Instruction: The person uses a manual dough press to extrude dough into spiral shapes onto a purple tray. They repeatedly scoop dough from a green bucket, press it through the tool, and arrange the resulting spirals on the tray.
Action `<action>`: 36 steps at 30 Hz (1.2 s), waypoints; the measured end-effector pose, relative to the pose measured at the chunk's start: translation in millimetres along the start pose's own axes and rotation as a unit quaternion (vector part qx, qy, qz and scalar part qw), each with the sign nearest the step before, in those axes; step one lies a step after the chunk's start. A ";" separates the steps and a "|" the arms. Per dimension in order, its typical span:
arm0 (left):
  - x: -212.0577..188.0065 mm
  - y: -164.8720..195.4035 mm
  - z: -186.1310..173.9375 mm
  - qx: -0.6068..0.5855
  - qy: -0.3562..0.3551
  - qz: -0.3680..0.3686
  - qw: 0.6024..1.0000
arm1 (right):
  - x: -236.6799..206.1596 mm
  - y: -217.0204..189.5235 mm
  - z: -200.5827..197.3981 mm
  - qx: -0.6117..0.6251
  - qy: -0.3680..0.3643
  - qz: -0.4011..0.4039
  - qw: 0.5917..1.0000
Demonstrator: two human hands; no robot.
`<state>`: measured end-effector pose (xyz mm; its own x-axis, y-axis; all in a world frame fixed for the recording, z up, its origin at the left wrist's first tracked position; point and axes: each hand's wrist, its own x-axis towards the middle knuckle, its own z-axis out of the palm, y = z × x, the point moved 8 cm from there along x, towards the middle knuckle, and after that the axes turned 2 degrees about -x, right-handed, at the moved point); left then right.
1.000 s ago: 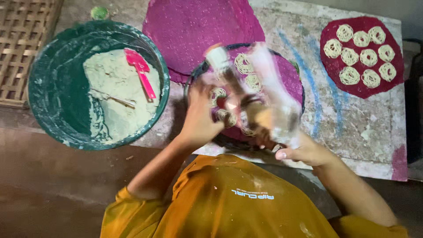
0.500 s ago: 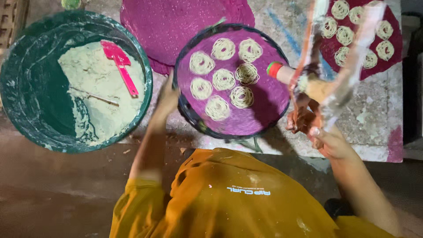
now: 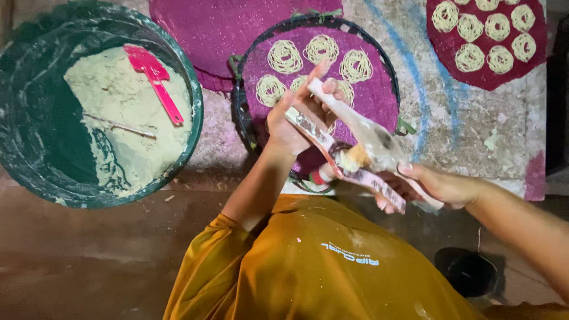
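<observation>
**Head view: two hands on a dough press above a round tray of noodle coils**

Head view. The left hand (image 3: 291,121) grips the upper ends of a hinged, flour-dusted dough press (image 3: 347,155), fingers folded over one arm and thumb against the other. The right hand (image 3: 431,185) closes around the lower handle ends, fingers curled tight. The press hangs tilted over the near edge of the round woven tray (image 3: 388,65), whose purple mat carries several pale noodle coils (image 3: 322,48); a lump of dough shows at the hinge. To work the press well, judging from this pose, both handles need even pressure and the outlet should stay over a bare patch of mat, clear of coils already laid.

Surroundings. A large green tub (image 3: 192,98) sits well to the left, holding pale dough and a pink plastic scoop (image 3: 155,77). A second mat with noodle coils (image 3: 487,41) lies at upper right on the painted cloth (image 3: 450,127). The person's orange shirt (image 3: 320,261) hides the near floor; the arms partly hide the tray's front.
</observation>
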<state>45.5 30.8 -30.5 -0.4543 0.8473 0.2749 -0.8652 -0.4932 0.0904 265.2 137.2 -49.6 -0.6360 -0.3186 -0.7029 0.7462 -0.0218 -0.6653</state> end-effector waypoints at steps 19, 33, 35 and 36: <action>9.8 38.8 -44.1 -0.021 -0.013 0.097 0.995 | 34.0 -35.3 -20.8 -0.269 0.229 0.010 0.935; 21.5 36.7 -56.7 0.008 0.030 0.088 0.996 | 27.7 -39.2 -31.6 -0.243 0.261 -0.037 0.934; 13.0 37.2 -81.3 0.040 0.141 0.061 0.987 | 32.1 -40.3 -26.3 -0.241 0.225 -0.076 0.941; 2.6 29.2 -97.8 0.137 0.219 -0.007 0.966 | 32.1 -40.7 -24.8 -0.240 0.209 -0.095 0.943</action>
<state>-1.7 37.9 -120.8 -0.5417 0.8265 -0.1533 -0.8102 -0.4647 0.3573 209.6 151.3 -51.4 -0.8462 0.0513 -0.5303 0.4996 0.4220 -0.7565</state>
